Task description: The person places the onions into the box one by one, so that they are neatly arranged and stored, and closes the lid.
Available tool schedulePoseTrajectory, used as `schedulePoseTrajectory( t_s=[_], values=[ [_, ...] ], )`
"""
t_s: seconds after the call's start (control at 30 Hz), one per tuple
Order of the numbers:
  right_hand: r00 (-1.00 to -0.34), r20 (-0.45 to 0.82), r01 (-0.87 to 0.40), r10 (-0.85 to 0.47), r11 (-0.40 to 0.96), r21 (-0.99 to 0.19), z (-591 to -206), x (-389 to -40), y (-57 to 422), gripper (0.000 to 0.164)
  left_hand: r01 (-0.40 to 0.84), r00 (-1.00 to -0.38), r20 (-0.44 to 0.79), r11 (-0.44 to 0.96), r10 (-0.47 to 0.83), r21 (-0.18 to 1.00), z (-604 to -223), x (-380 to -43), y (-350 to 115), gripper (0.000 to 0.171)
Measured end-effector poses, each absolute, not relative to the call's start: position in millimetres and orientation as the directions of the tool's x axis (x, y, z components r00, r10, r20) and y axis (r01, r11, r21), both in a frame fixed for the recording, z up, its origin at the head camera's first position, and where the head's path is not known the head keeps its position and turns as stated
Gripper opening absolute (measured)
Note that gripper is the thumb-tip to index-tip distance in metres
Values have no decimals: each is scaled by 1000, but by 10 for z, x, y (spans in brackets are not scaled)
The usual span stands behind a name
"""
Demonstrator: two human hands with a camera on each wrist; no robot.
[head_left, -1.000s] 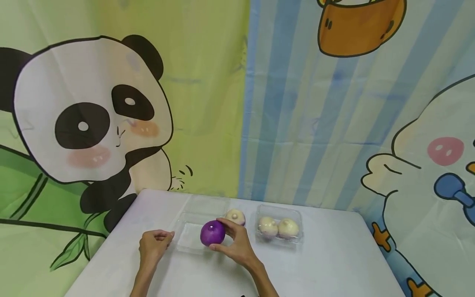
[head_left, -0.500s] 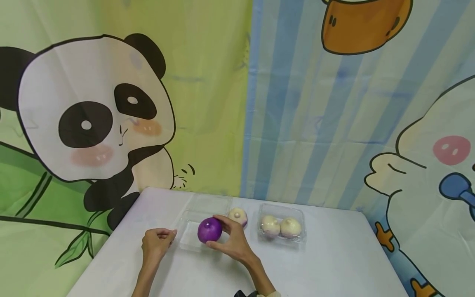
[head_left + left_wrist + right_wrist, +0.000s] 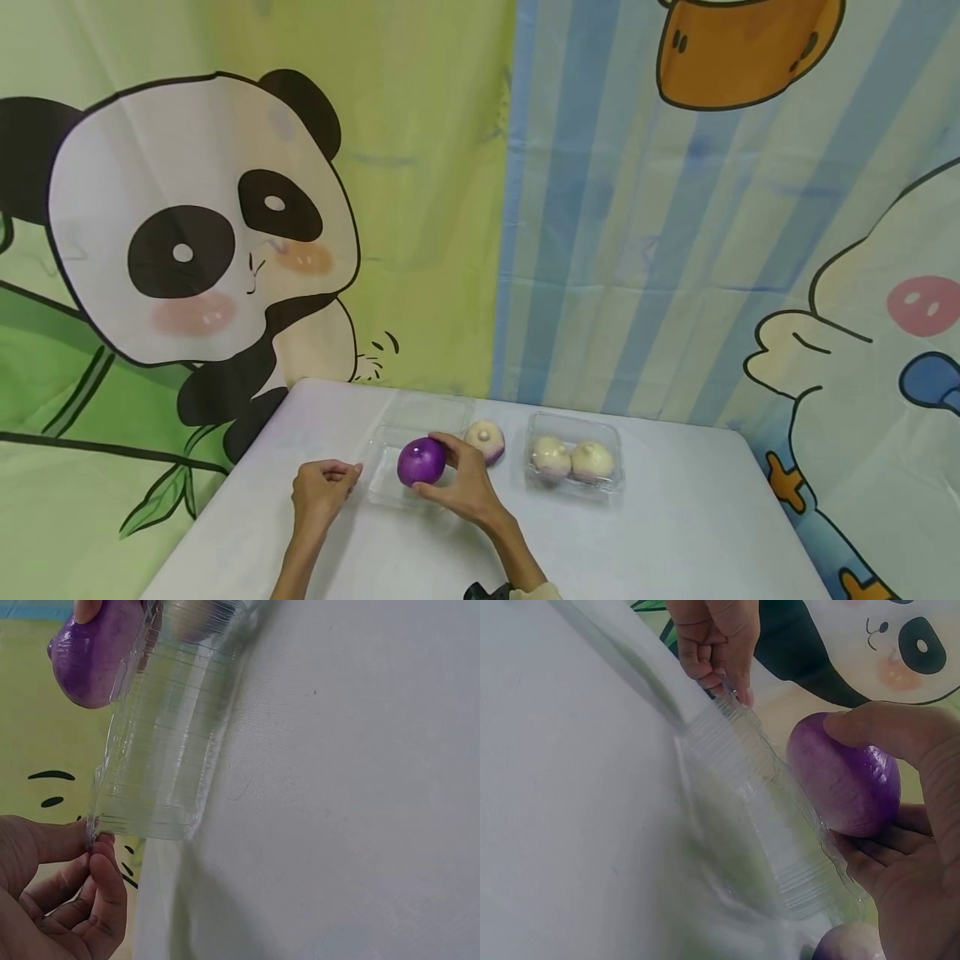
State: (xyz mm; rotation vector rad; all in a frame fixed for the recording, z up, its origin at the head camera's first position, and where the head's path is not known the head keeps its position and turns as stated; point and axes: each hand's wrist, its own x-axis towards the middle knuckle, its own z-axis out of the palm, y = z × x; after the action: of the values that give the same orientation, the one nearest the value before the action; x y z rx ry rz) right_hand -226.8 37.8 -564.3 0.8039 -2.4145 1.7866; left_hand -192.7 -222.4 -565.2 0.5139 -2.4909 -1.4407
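Note:
My right hand point(image 3: 467, 485) holds a round purple-and-white vegetable point(image 3: 421, 462), onion-like, between thumb and fingers. It hangs over the open base of a clear plastic clamshell box point(image 3: 390, 500). In the right wrist view, the purple-and-white vegetable point(image 3: 840, 776) is close to the box's rim, its paler side toward the box. My left hand point(image 3: 322, 497) pinches the box's left rim, with thumb and fingertips on the thin edge in the left wrist view. The box's lid point(image 3: 431, 408) lies folded back toward the wall.
A similar pale vegetable point(image 3: 485, 440) with a purple underside sits right of the open box. Further right, another clear box point(image 3: 573, 425) contains two pale ones. The white table point(image 3: 675, 517) ends at a cartoon-printed curtain point(image 3: 427, 250).
My right hand has moved slightly left with the vegetable, over the open box. My left hand keeps its pinch on the rim. The whole head view has shifted a little.

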Motion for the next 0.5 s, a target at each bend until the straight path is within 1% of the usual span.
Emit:
schedulePoseTrajectory(
  t_s=[0.3,0.5],
  values=[
    [-871,318,-422,-374,240,-874,-5650,-2306,284,81,-189,-916,13,458,-402,869,-5645,-1936,-2227,22],
    [-876,283,-389,-390,227,-893,-5614,-2325,237,81,-192,-913,13,460,-407,867,-5651,-1940,-2219,22]
  ],
)
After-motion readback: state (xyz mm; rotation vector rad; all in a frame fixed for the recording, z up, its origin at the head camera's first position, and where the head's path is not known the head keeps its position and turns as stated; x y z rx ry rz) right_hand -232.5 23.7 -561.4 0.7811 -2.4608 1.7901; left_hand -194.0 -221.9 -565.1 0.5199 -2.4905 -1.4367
